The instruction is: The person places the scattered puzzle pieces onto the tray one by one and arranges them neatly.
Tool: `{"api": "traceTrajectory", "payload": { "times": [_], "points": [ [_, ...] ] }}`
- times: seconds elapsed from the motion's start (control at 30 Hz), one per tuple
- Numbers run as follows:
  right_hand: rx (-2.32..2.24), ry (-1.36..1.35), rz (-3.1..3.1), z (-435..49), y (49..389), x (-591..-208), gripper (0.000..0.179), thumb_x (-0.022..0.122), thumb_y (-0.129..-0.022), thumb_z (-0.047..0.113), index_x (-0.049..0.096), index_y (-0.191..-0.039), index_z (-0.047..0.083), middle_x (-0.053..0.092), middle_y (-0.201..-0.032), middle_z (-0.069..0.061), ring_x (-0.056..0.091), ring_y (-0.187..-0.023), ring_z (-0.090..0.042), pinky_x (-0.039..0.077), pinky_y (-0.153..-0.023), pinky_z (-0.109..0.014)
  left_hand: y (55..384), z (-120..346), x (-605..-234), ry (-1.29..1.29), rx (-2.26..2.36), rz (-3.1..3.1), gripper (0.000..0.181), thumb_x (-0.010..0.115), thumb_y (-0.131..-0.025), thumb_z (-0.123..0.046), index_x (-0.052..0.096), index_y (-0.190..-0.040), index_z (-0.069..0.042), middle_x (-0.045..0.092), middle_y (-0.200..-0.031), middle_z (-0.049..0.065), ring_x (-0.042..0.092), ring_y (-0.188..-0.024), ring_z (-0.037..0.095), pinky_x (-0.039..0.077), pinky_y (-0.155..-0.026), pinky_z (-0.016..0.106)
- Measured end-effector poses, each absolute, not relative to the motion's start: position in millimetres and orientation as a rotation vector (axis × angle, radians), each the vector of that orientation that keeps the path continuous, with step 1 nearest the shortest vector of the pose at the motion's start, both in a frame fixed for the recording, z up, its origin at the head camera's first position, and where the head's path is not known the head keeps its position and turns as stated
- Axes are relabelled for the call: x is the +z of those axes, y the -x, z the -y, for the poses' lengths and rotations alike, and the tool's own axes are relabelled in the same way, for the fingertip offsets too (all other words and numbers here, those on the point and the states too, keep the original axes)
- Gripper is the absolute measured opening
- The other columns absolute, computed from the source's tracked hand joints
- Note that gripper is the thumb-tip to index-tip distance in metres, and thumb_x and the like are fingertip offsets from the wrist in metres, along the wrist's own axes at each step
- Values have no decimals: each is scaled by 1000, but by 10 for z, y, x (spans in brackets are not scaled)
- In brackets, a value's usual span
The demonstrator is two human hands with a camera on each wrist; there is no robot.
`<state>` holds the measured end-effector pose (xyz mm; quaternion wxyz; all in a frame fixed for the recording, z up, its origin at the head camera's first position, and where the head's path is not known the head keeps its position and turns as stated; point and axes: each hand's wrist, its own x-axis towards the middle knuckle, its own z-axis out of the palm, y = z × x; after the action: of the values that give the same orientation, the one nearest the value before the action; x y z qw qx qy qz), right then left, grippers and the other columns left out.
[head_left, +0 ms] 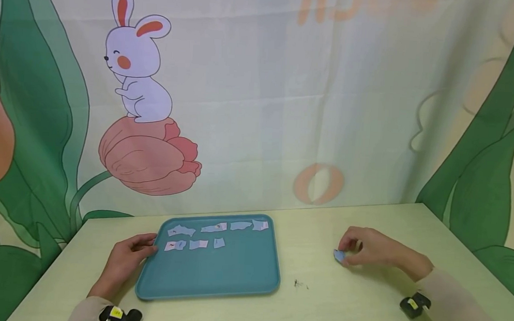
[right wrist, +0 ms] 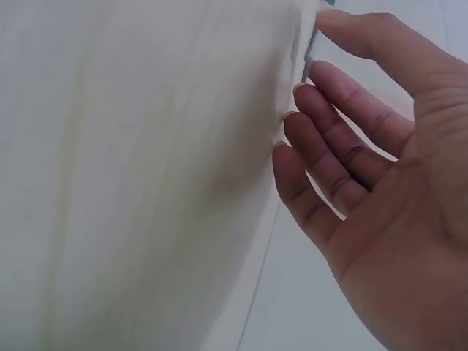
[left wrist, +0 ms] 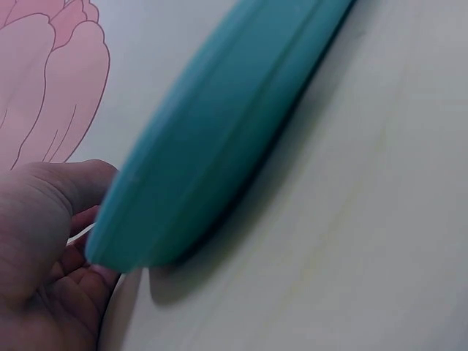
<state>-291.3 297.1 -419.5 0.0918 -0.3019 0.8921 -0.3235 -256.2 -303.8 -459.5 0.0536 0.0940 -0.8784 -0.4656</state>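
A teal tray lies on the table, bearing several torn paper scraps in two rows, such as a pink-and-blue scrap and a small blue scrap. At the tray's left edge, my left hand holds the rim. Its thumb and fingers are around the tray's edge in the left wrist view. To the right of the tray, my right hand pinches a small blue paper scrap low over the tabletop. In the right wrist view that scrap is nearly edge-on, between thumb and fingertips.
Small dark specks lie on the pale table between tray and right hand. A printed cloth with a rabbit and flowers hangs behind the table. Each wrist wears a small black camera.
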Motion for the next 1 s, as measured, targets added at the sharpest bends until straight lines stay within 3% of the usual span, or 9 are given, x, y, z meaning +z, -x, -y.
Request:
{"api": "traceTrajectory", "payload": {
  "times": [0.53,0.8,1.0],
  "points": [
    [-1126,975,-2636,-2798,2961,-4162,19,80,-96,20,73,-110,10,72,-108,2,65,-101,-26,60,-85,-33,2575,3036,-4614,-267,-1413,2666,44,67,-104,-8,59,-144,7,66,-130,25,63,-117,37,58,-100,44],
    [-1069,973,-2669,-2523,3011,-4076,15,79,-98,25,75,-108,16,71,-110,6,65,-104,-25,59,-92,-45,2581,3045,-4616,-264,-1395,2671,44,67,-104,-7,59,-144,8,66,-130,26,63,-118,40,57,-101,48],
    [-1120,1032,-2640,-2283,3055,-4023,16,80,-97,23,76,-109,13,71,-108,4,68,-103,-27,59,-93,-50,2572,3047,-4607,-263,-1385,2673,44,67,-104,-7,59,-144,7,66,-130,26,63,-119,40,57,-101,47]
  ]
}}
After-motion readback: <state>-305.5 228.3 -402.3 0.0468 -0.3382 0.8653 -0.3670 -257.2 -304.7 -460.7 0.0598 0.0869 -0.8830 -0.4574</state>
